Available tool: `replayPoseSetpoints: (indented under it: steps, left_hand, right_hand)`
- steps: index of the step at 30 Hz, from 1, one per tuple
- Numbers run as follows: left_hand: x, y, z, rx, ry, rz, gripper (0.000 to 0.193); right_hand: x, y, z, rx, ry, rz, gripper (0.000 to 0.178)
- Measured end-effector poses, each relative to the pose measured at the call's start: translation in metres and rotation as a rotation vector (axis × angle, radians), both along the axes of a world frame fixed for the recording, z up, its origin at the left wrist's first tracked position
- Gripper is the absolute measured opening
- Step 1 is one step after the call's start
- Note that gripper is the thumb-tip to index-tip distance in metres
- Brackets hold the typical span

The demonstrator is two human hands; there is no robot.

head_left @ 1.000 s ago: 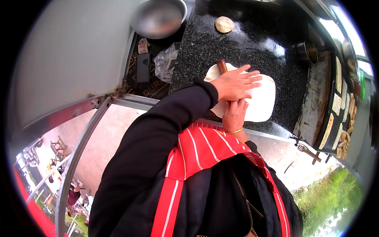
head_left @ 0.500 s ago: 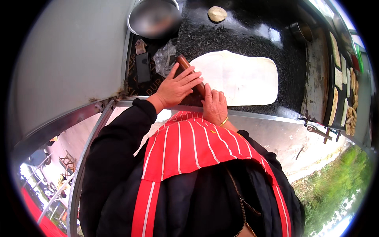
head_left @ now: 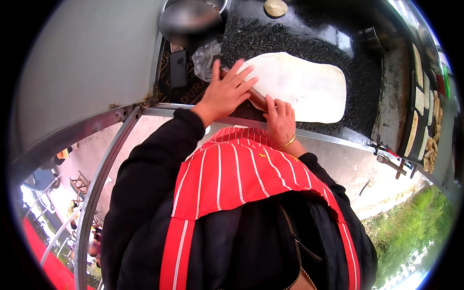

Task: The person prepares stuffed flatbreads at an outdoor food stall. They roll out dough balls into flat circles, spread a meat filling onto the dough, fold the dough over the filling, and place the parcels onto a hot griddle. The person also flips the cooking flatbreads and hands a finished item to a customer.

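Observation:
A wide white sheet of rolled dough (head_left: 309, 89) lies on the black speckled worktop. Across its left edge a brown wooden rolling pin (head_left: 258, 98) sits at a slant. My left hand (head_left: 224, 94) is over the pin's far part, its fingers spread and slightly blurred, the palm towards the pin. At the near end my right hand (head_left: 281, 121), with a gold bangle at the wrist, has its fingers close together on the pin. Part of the pin is hidden beneath my left fingers.
A round dough ball (head_left: 276, 7) sits at the far side. Beyond my left hand are a clear plastic bag (head_left: 207, 57), a dark phone (head_left: 179, 68) and a metal bowl (head_left: 223, 6). Dough strips (head_left: 419, 100) lie far right, near a metal cup (head_left: 376, 38).
Both hands and the rolling pin have shifted to the right. My left fingers are spread wider than before. The whole view has also moved slightly.

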State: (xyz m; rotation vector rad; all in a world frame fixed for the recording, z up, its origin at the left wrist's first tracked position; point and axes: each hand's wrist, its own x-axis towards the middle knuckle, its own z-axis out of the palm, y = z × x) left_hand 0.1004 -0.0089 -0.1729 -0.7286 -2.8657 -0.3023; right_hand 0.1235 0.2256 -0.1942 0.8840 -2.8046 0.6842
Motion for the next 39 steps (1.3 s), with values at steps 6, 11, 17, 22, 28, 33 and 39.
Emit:
replayPoseSetpoints:
  steps: [6,11,17,22,28,33,39]
  left_hand:
    - [0.066,-0.012,0.006,0.173,-0.232,0.199,0.054]
    - [0.038,0.04,0.005,0.085,-0.144,0.4,0.07]
    - [-0.086,0.022,0.001,-0.036,0.072,0.559,0.065]
    - [-0.06,0.03,-0.011,-0.076,-0.038,0.599,0.065]
    - [-0.145,0.022,-0.01,-0.155,0.152,0.677,0.06]
    - [-0.155,0.02,-0.006,-0.178,0.139,0.732,0.061]
    - [-0.105,0.025,-0.009,-0.125,0.009,0.628,0.059]
  right_hand:
    - [-0.016,0.007,0.03,-0.027,-0.017,0.217,0.063]
    - [-0.037,0.027,0.008,0.073,-0.132,-0.088,0.057]
    - [-0.157,-0.01,-0.008,0.163,0.1,-0.203,0.065]
    - [-0.135,0.01,-0.017,0.202,-0.011,-0.112,0.065]
    - [-0.209,-0.002,-0.012,0.137,0.089,-0.185,0.066]
    - [-0.218,-0.004,-0.01,0.111,0.034,-0.154,0.067]
    - [-0.176,0.01,-0.011,0.105,-0.114,-0.007,0.066]
